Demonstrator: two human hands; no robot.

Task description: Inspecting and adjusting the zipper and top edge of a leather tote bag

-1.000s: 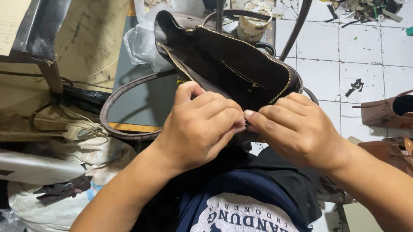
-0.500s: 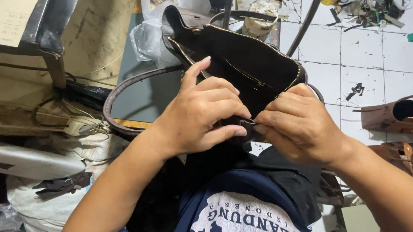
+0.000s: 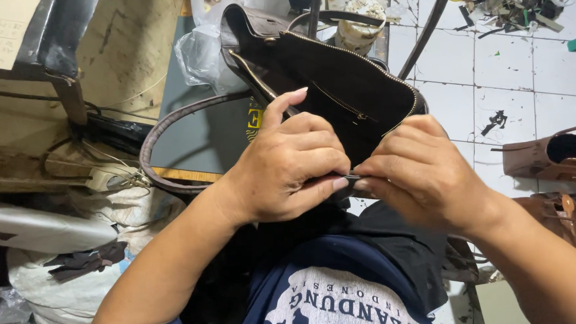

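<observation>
Pinching a dark brown handbag at its near edge, both hands meet over the lap.

The left hand is curled shut on the edge, thumb pressed to fingers; the right hand is likewise closed on it, fingertips touching. A brown bag is seen on the tiled floor.

A: What do the left hand and right hand conceal?
B: The near edge of the dark bag; whatever their fingertips pinch cannot be told.
A: And the brown bag?
B: Cut off by the right edge.
</observation>
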